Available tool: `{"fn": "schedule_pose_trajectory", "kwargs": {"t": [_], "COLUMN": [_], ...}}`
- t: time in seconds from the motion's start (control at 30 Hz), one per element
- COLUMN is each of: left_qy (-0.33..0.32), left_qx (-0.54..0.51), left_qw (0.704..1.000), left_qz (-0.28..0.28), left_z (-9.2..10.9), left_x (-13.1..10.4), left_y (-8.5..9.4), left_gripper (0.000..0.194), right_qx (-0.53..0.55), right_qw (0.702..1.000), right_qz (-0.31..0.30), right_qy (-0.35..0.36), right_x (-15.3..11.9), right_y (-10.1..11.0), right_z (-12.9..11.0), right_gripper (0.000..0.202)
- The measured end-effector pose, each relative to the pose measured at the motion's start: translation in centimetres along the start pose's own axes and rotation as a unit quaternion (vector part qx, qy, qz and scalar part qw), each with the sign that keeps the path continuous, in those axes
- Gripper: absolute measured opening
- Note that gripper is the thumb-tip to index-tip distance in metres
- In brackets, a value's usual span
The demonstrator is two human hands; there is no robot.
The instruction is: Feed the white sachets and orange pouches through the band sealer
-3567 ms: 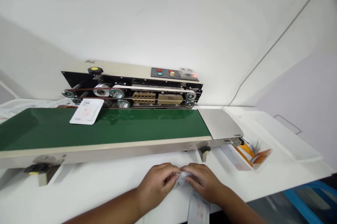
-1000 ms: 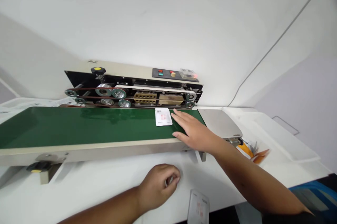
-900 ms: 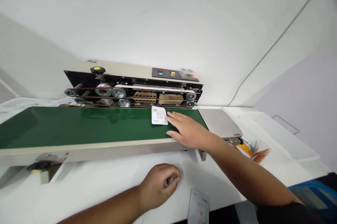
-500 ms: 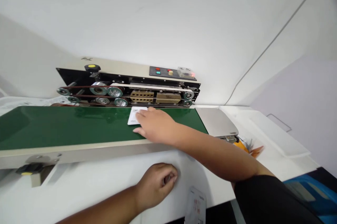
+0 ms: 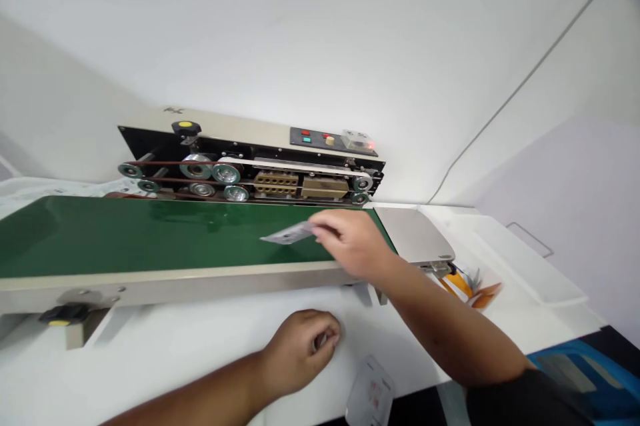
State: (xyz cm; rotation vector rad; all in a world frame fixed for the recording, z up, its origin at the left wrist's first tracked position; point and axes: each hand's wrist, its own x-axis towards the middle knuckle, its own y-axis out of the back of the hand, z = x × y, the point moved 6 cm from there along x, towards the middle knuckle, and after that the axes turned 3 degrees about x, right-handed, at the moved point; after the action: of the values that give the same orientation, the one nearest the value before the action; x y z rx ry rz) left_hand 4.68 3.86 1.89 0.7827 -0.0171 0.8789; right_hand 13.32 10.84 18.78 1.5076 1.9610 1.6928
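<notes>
The person's right hand (image 5: 350, 239) pinches a small flat white printed packet (image 5: 290, 234) by one end, fingers closed on it, above the green conveyor belt (image 5: 150, 239). The left hand (image 5: 305, 351) is loosely curled over the white surface (image 5: 200, 339); whether it grips anything cannot be told. A second white packet with red print (image 5: 371, 394) lies near the surface's front edge.

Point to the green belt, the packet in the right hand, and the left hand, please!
Green belt (image 5: 115, 239): head view, on its bare top surface.
Packet (image 5: 291, 234) in the right hand (image 5: 354, 243): head view, on its middle.
Left hand (image 5: 296, 351): head view, on the back of the hand.
</notes>
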Motion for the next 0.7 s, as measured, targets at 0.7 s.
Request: {"fn": "schedule_pose_trajectory", "kwargs": {"t": [0.7], "left_qy": [0.012], "left_qx": [0.008], "left_qw": [1.0], "left_qz": [0.011], "left_z": [-0.3], "left_x": [0.0], "left_y": [0.3], "left_gripper": [0.013], "right_qx": [-0.289], "right_qw": [0.938], "right_qz": [0.188], "right_qy": [-0.037], "right_x": [-8.7], "right_y": [6.2], "right_z": [11.2], "right_gripper": [0.023]}}
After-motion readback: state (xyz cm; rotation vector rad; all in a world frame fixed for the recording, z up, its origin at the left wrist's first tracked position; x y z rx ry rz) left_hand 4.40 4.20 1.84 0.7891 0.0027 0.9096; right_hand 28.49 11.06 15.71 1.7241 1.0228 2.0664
